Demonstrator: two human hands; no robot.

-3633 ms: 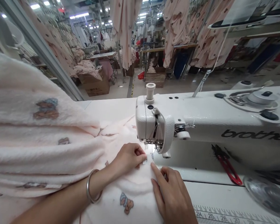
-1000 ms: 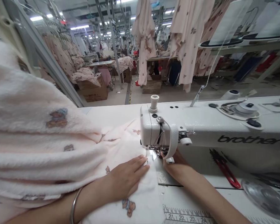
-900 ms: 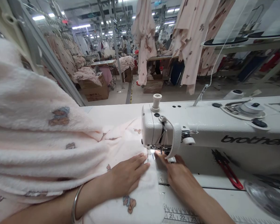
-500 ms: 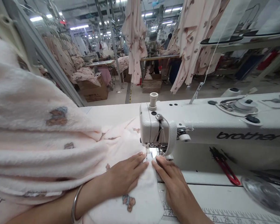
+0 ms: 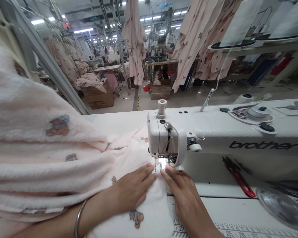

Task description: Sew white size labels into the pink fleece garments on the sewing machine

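1. The left hand [image 5: 132,188] lies flat and open, palm down on the pink fleece cloth [image 5: 149,211], fingers stretched toward the needle area. It grips nothing – it only presses the cloth to the surface [image 5: 238,211].

2. The right hand [image 5: 183,193] is also flat and open, fingers pointing up and left toward the presser foot [image 5: 164,162]. Its fingertips touch the cloth's right edge, and the rest of the hand lies on the machine bed; it holds nothing.

3. The cloth runs from the near edge of the view away from the person and in under the head of the sewing machine [image 5: 164,135], so its long axis points at the needle. The bulk of the cloth is heaped to the left [image 5: 39,148], well above the left forearm.

4. The two sets of fingertips nearly meet just in front of the presser foot, with a narrow strip of cloth between them – the left index fingertip looks a shade closer to the foot than the right.

5. The foot lies straight ahead of both hands, just beyond the fingertips. Whether the needle is down in the cloth cannot be told.

6. Red thread snips [image 5: 238,177] lie on the machine bed, well to the right of the right hand.
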